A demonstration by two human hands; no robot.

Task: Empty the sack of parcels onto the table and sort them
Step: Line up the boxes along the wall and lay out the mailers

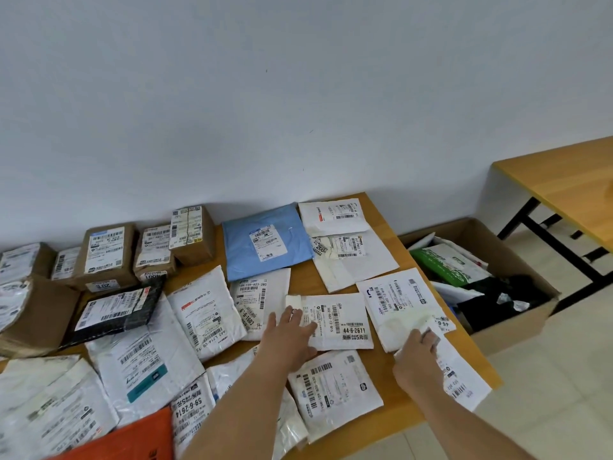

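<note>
On the wooden table (381, 207), in the head view, the parcels are already out and spread over almost the whole top; no sack can be seen. Taking the blue mailer (265, 244) as landmark: to its left the brown cartons (109, 254) stand grouped along the wall, to its right and in front of it white mailers lie flat, some in rows, some overlapping. In front of the blue mailer, the left hand (292, 336) rests with straight, slightly spread fingers on the white mailer marked 44-6-2611 (335, 322). Further right, at the table edge, the right hand (418, 356) pinches a white mailer (461, 376) with curled fingers. Right of the table, an open cardboard box (510, 327) on the floor holds more bags. I judge that the emptying is done and the sorting is about halfway: the near left part looks still unordered.
</note>
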